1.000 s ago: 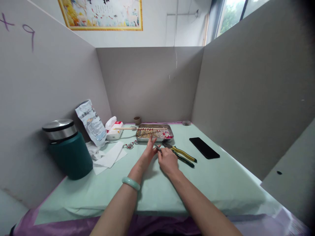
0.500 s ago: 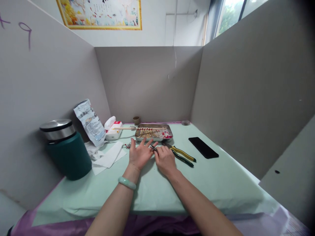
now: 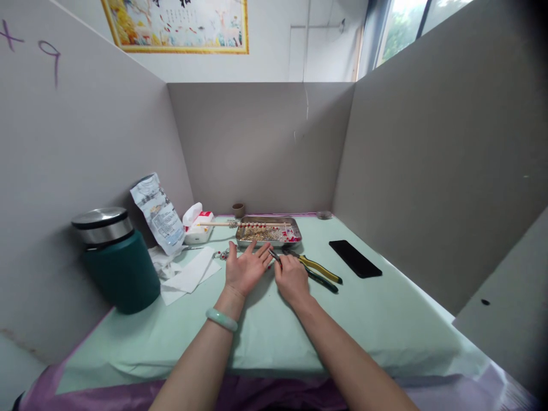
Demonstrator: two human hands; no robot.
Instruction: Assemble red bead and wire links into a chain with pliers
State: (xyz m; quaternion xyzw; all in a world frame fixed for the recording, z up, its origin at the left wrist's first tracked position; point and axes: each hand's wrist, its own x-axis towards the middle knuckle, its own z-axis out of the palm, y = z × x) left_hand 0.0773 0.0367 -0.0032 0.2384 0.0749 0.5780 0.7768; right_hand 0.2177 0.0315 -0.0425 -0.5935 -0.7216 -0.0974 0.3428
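Note:
My left hand (image 3: 246,269) is turned palm up with its fingers spread, and a pale green bangle (image 3: 221,319) circles the wrist. Closed around a slim dark metal tool (image 3: 275,256) is my right hand (image 3: 292,279); its kind is too small to make out. The tool's tip is at the left fingertips, and I cannot tell whether it touches them. A beaded piece (image 3: 222,254) with red beads lies behind the left hand. Just past the right hand rest pliers (image 3: 321,270), with one yellow and one dark green handle spread apart.
A metal tray (image 3: 300,235) of gold and red beads stands at the back, a beaded wooden stick (image 3: 214,224) across it. At left are a green flask (image 3: 122,274), a foil pouch (image 3: 159,214), tissues (image 3: 199,233) and white paper (image 3: 188,279). A black phone (image 3: 355,258) lies right.
My right hand has drawn slightly to the right with the tool, away from the left fingers. My left hand stays palm up, nearly in place. The view has shifted a little.

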